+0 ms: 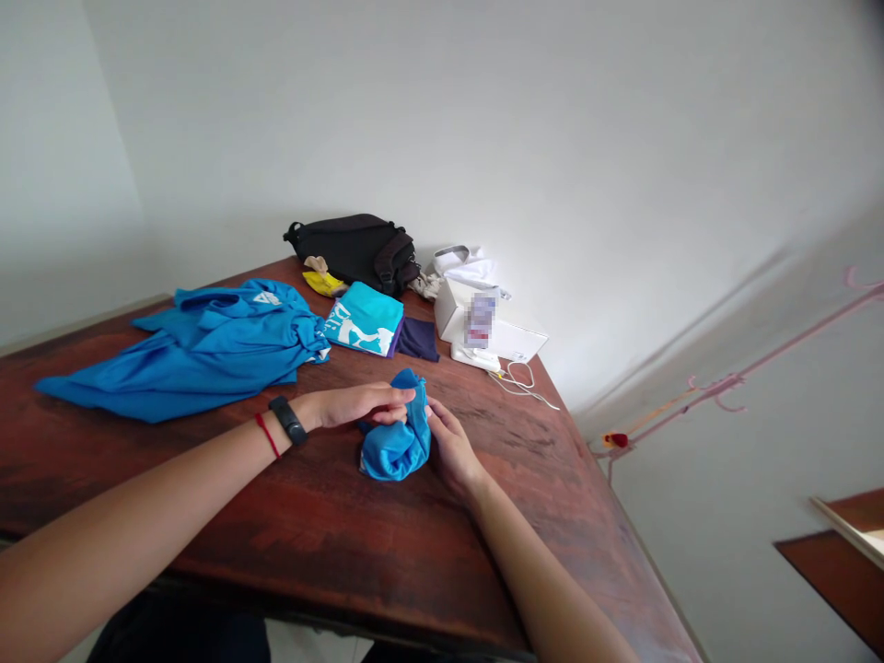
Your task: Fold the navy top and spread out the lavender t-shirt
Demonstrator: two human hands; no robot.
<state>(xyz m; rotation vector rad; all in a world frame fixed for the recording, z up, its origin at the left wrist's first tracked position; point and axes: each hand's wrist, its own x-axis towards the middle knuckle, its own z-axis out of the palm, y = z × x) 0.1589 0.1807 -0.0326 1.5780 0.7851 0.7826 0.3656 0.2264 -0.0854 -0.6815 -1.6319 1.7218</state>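
A bunched blue cloth (397,451), perhaps a garment, is held between my two hands just above the front half of the table. My left hand (366,405) comes in from the left, its fingers closed on the upper part of the cloth. From the right, my right hand (452,447) grips the cloth's right edge with the thumb on top; its other fingers are partly hidden. Left of my hands, a larger blue garment (227,341) with a small white logo lies spread and crumpled. Behind the cloth sits a folded turquoise shirt (366,318) with white print.
Dark folded cloth (418,339) lies beside the turquoise shirt. A black backpack (352,244), a yellow item (321,281), a white bag (470,267), a white box (452,308) and a white cable (521,378) stand or lie along the back. A pinkish rack (718,391) is at right, beyond the wooden table (310,543).
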